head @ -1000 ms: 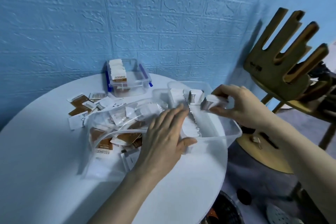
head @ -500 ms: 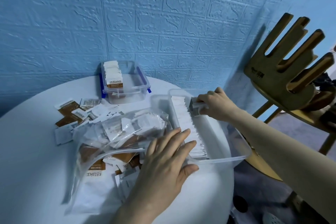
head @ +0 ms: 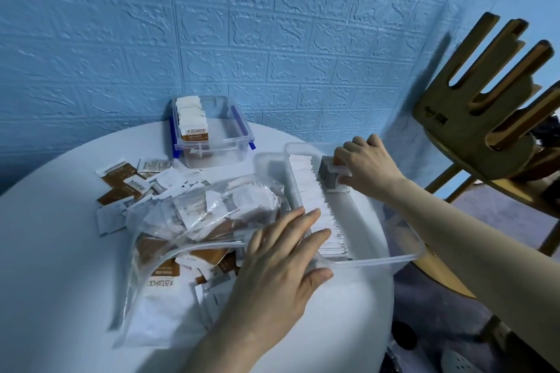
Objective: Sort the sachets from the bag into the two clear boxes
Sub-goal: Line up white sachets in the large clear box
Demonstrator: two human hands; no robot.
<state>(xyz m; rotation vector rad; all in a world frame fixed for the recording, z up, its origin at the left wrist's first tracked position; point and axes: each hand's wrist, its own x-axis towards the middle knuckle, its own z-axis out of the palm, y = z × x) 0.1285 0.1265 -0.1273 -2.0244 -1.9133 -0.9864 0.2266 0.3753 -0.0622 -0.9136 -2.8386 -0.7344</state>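
Both hands [head: 281, 260] inside near box [head: 394, 262]

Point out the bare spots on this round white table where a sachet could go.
Bare tabletop lies left of the clear plastic bag, toward the round white table rim, and near the front edge right of the left hand. Crowded: loose sachets beside the small blue-latched clear box.

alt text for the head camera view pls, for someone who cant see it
A person's right hand sets a small stack of white sachets into a large clear plastic box on a round white table, while the left hand lies flat on the box's near corner. A clear bag of sachets lies left of it.
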